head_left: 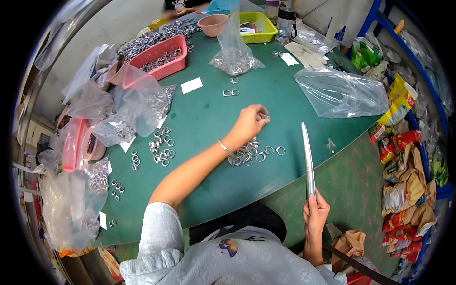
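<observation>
Closest to us, our white sleeve (161,232) fills the lower edge, and from it our left arm stretches out over the green bench (266,95). Our left hand (249,123) hovers above a loose heap of small metal rings (251,153), its fingertips (264,116) pinched on one ring (too small for us to tell more about it). Our right hand (315,212) is clenched round the lower end of a long, thin metal rod (308,156), which stands nearly upright just off the bench's near edge, well apart from the heap. Further left, more rings lie scattered (161,145) beside crumpled clear bags (118,114) that hold still more of them. We see a red basket (159,56) of rings towards the far left, a clear bag with rings in its bottom (235,59) standing in the middle, and a large limp plastic bag (339,92) lying to the right. At the far edge sit a pink bowl (213,23) and a yellow-green tray (259,26). Coloured snack packets (403,156) crowd the shelves on the right.
</observation>
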Demonstrator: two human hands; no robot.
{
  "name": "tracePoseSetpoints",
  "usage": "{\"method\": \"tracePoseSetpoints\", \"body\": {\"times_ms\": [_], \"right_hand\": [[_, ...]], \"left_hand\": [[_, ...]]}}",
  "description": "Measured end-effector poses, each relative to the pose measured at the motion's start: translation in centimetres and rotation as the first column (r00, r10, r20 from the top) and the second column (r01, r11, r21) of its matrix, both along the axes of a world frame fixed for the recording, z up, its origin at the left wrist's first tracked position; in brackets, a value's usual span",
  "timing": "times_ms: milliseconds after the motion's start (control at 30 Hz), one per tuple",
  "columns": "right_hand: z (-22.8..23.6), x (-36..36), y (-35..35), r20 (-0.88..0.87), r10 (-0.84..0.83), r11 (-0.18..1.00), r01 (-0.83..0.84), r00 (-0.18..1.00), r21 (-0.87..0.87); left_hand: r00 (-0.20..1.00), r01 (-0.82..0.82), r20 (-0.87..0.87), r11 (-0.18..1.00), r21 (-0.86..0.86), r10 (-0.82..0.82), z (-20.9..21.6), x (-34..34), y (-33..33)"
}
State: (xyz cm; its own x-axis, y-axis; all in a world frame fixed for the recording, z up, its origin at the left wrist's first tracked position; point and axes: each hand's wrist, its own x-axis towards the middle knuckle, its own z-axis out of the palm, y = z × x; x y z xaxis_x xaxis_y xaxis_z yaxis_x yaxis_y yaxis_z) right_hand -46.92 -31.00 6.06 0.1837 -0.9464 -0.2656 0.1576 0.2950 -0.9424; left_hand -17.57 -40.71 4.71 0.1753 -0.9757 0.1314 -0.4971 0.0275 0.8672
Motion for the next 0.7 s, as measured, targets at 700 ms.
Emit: {"method": "tracePoseSetpoints", "body": {"times_ms": [700], "right_hand": [[0.8, 1.5, 2.0, -0.303, 0.373, 0.849, -0.455, 0.877, -0.269]], "left_hand": [[0.326, -0.006, -0.943, 0.997, -0.075, -0.069, 5.8, -3.5, 15.9]]}}
